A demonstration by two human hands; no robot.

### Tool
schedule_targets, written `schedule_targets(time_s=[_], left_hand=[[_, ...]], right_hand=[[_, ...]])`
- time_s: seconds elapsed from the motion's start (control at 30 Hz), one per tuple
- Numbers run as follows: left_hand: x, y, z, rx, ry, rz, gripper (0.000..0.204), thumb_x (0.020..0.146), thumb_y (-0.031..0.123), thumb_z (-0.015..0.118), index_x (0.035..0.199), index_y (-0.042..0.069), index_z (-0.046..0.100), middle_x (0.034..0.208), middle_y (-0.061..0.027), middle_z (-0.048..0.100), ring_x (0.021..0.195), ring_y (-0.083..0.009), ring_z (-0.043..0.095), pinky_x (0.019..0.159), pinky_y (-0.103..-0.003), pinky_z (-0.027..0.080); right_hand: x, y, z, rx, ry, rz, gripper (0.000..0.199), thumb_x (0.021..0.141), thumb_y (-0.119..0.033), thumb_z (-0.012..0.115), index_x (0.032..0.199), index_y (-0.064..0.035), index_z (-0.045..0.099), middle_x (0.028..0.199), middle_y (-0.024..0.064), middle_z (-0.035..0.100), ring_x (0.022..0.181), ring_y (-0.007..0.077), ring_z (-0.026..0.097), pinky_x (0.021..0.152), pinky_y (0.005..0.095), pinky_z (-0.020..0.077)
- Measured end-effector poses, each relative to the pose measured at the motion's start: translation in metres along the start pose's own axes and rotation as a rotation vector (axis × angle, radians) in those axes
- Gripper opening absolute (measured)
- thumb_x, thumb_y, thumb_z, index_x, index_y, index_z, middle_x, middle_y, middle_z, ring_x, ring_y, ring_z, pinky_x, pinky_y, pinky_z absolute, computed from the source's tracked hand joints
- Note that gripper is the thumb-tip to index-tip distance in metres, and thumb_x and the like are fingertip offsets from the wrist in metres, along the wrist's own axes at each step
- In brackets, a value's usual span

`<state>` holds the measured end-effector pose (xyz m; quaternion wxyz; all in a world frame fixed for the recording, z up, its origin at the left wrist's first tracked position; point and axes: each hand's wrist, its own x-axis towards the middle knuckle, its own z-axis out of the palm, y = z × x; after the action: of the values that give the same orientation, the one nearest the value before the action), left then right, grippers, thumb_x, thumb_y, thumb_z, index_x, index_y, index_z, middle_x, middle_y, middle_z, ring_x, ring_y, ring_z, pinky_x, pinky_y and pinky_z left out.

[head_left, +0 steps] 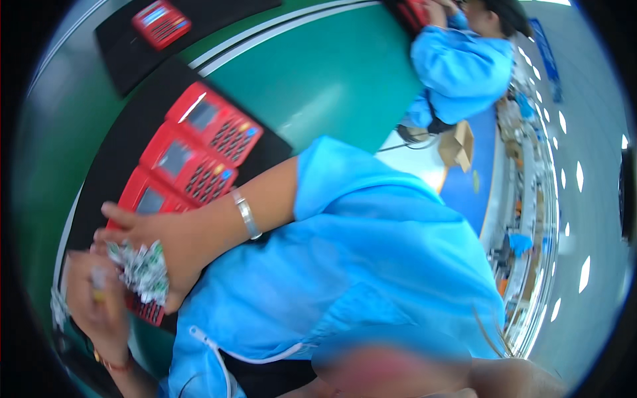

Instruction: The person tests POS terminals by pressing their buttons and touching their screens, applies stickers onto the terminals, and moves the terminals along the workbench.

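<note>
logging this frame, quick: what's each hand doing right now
Left hand: blurred, raised beside the crumpled wad, grip cannot be told.
Right hand: closed on a crumpled white-green wad over a red keypad terminal.

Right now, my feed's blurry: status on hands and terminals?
Right hand holds green-and-white bunch. Left hand beside it, grip blurred. Both over row of red keypad terminals.

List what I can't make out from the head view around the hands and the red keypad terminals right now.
- Crumpled bundle of small white-and-green printed pieces: blurred, its kind unreadable.
- Left hand: motion-blurred; its grip cannot be told.
- Right hand: the bundle covers its fingers.
- Lowest red plastic keypad terminal: mostly hidden beneath both hands.
- Far red terminal: too small for detail.
- Co-worker's hands: cut off by the top edge.
</note>
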<state>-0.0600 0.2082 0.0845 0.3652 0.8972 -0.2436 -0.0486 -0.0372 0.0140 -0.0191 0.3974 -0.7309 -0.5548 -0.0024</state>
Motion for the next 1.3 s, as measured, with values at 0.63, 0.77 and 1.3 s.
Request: schedule_targets(time_s=[0.63,0.77,1.3], left_hand=[[-0.05,-0.014,0.056,-0.482,-0.066,-0.448,0.064,0.098,0.021,0.061,0.154,-0.002,0.038,0.097,-0.0031,0.066,0.085,-0.0079,0.055,0.077,-0.021,0.043],[0.01,0.021,0.1,-0.654,-0.259,-0.406,0.068,0.097,0.014,0.062,0.156,-0.001,0.032,0.102,-0.0066,0.068,0.074,-0.0028,0.051,0.065,-0.019,0.041],[0.128,0.048,0.184,-0.333,-0.232,0.345,0.05,0.091,0.009,0.06,0.141,0.008,0.053,0.105,-0.01,0.069,0.078,-0.0202,0.063,0.071,-0.03,0.051]], right_hand=[[-0.078,0.001,-0.044,-0.268,0.022,0.037,0.085,0.082,-0.068,0.058,0.152,-0.0214,0.045,0.164,0.0154,0.03,0.15,0.0481,0.02,0.117,0.0719,-0.0002],[-0.15,-0.035,-0.113,-0.521,-0.086,0.36,0.081,0.081,-0.071,0.062,0.148,-0.0287,0.051,0.163,0.0118,0.033,0.152,0.0411,0.022,0.117,0.0696,0.0],[-0.24,-0.029,-0.236,-1.029,0.221,0.956,0.069,0.082,-0.06,0.07,0.14,-0.0225,0.061,0.152,0.0225,0.047,0.144,0.0429,0.036,0.118,0.0614,0.0188]])
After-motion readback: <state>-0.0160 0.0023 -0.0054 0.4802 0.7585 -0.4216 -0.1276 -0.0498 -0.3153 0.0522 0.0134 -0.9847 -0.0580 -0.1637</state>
